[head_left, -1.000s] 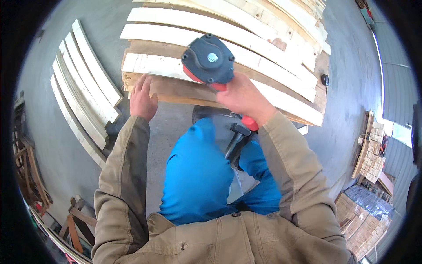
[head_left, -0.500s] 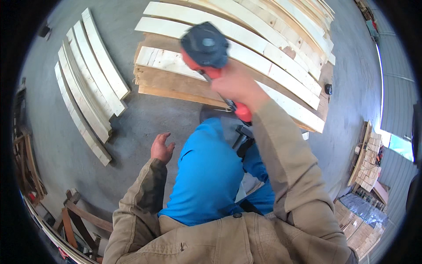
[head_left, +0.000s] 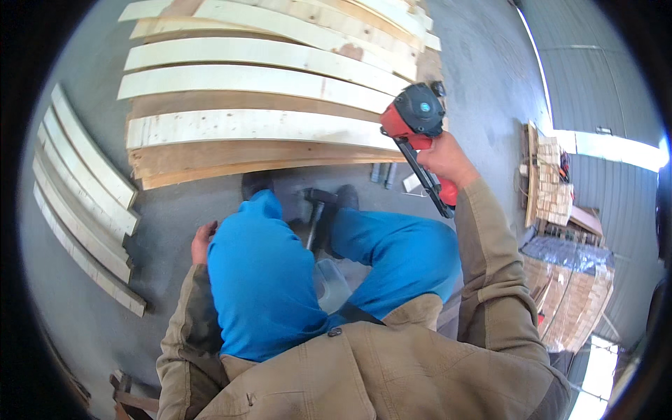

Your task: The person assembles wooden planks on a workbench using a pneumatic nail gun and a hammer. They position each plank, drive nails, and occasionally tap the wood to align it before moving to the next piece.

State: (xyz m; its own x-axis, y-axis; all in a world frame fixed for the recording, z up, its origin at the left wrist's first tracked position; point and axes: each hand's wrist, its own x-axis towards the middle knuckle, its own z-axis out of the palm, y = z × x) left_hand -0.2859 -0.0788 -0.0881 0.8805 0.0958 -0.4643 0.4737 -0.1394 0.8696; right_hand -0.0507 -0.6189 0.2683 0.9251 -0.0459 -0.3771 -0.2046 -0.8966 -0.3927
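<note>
A red and black nail gun (head_left: 416, 115) is in the grip of my right hand (head_left: 445, 159), its fingers wrapped round the handle. It is raised over the right end of a row of pale wooden boards (head_left: 266, 128). The boards lie across a brown wooden panel (head_left: 210, 162) in front of me. Beside my left knee is my left hand (head_left: 201, 243), holding nothing that I can see; the knee hides part of it, and the fingers that show are apart. A hammer (head_left: 319, 201) stands between my legs, by my right shoe.
Several curved-looking boards (head_left: 84, 189) lie on the floor at left. Two short dark strips (head_left: 381, 173) lie beyond my right knee. A clear plastic container (head_left: 330, 283) sits between my legs. Stacked wood pieces (head_left: 553, 175) and a larger wrapped stack (head_left: 567, 294) stand at right.
My right hand has carried the nail gun to the right, away from over the boards' middle. My left hand is now partly behind my knee. The view has shifted to the right.
</note>
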